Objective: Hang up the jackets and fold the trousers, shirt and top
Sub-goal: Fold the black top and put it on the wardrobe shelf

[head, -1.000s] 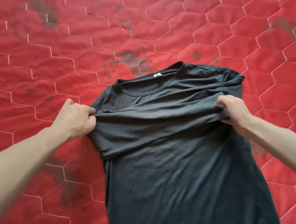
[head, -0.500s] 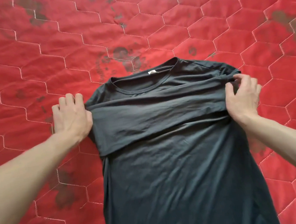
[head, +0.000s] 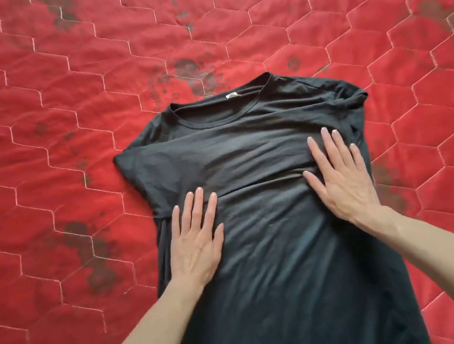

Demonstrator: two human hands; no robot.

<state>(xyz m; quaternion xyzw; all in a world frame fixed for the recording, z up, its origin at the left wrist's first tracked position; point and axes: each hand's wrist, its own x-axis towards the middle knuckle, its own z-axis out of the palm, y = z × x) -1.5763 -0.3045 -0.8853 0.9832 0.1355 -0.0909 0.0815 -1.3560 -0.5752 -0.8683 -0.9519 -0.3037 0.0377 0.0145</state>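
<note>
Quilt [head: 47,172]: red, with dark spots, fills the frame under everything.
Shirt [head: 282,251]: dark, flat in the middle and lower part of the frame, sleeves folded across the chest.
Change: both hands let go of the sides and slid onto the cloth.
Right hand [head: 345,182]: flat, fingers spread, pressing.
Left hand [head: 197,242]: flat, pressing too.
Meaning: sleeve fold looks done; smoothing now, bottom likely folds up next.

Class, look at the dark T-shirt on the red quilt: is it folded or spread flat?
Partly folded. The T-shirt has one band lying across its chest below the collar; the body stretches unfolded toward the camera. Both hands, left and right, press flat.
</note>
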